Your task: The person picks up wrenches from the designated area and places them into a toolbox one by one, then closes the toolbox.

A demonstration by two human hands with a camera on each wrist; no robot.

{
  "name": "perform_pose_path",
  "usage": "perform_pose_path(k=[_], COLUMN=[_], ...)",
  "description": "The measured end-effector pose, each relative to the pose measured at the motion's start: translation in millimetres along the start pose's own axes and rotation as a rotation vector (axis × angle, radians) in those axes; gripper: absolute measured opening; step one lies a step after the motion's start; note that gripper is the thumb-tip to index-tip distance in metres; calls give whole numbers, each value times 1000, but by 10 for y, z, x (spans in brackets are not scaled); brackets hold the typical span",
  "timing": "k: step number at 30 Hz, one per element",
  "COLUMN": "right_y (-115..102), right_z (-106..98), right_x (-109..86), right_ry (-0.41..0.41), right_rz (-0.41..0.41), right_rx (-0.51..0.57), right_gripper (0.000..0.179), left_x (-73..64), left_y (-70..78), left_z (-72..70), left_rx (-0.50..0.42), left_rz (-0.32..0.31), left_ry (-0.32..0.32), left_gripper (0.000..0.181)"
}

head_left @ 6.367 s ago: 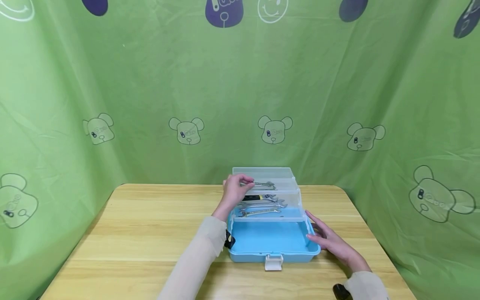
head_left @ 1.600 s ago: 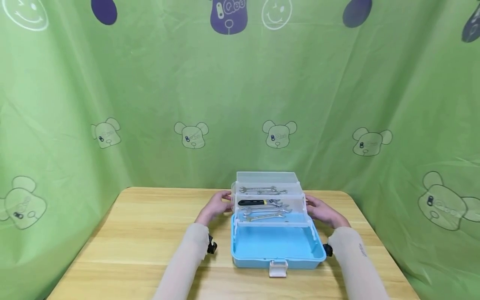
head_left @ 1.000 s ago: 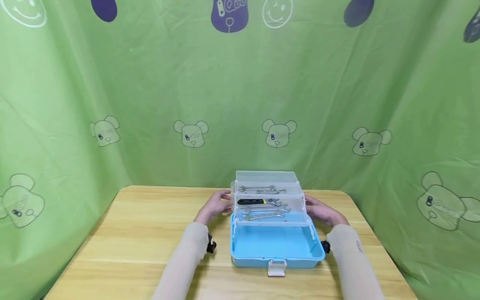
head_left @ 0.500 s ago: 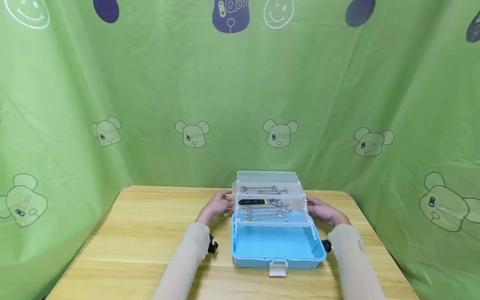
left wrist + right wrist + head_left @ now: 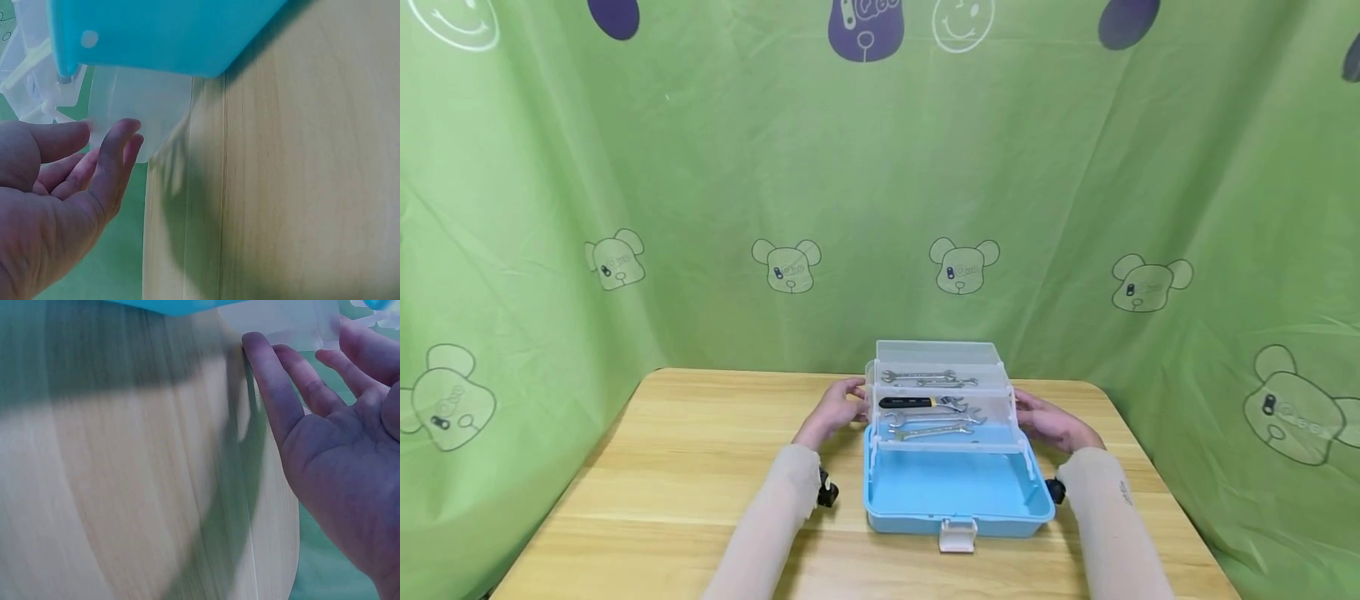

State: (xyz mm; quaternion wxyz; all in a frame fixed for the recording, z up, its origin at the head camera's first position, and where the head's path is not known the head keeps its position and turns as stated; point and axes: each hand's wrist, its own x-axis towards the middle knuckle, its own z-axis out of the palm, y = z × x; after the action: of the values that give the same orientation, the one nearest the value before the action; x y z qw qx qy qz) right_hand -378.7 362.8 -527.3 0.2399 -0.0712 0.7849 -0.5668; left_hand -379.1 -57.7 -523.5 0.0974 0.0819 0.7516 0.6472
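Observation:
A light-blue toolbox [image 5: 910,524] stands open, its translucent trays fanned out behind the bare blue bottom. The lower tray holds an adjustable wrench [image 5: 906,403] with a black handle and several silver wrenches [image 5: 934,431]. More small wrenches [image 5: 917,377] lie in the upper tray. On the left, my left hand [image 5: 835,408] is beside the translucent lid [image 5: 140,100], fingers loosely bent at its edge; firm contact cannot be told. My right hand [image 5: 1052,421] is at the lid's opposite side, with fairly straight fingers at its edge. Some fingertips are hidden in the head view.
The toolbox rests on a wooden table [image 5: 715,467], right of its middle. A white latch [image 5: 957,536] hangs at the box's front. Green curtain [image 5: 865,167] closes in the back and both sides, close behind the table's far edge.
Earlier my left hand held a small wrench over the upper tray, and my right was at the box's right front. Both moved to the lid's sides; over the last second they barely move.

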Motion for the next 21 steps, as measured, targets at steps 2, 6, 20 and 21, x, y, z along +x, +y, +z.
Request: perform_pose_path(k=[2,6,20,21], right_y=[-4,2,86,91], right_z=[1,5,7,4], right_x=[-6,-13,-53,-51], right_ry=[-5,-7,84,87], right_rz=[-5,-23,-116,-137], right_rx=[-3,11,-18,-14], right_gripper=[78,78,80,79], left_x=[4,6,-21,-24], left_y=[-10,-45,-56,-49], left_z=[-7,-32,-61,-61], left_rx=[-5,-8,-89,-90], left_rz=[4,27,90,95], left_ry=[-3,-7,7,13], left_gripper=[63,63,68,69])
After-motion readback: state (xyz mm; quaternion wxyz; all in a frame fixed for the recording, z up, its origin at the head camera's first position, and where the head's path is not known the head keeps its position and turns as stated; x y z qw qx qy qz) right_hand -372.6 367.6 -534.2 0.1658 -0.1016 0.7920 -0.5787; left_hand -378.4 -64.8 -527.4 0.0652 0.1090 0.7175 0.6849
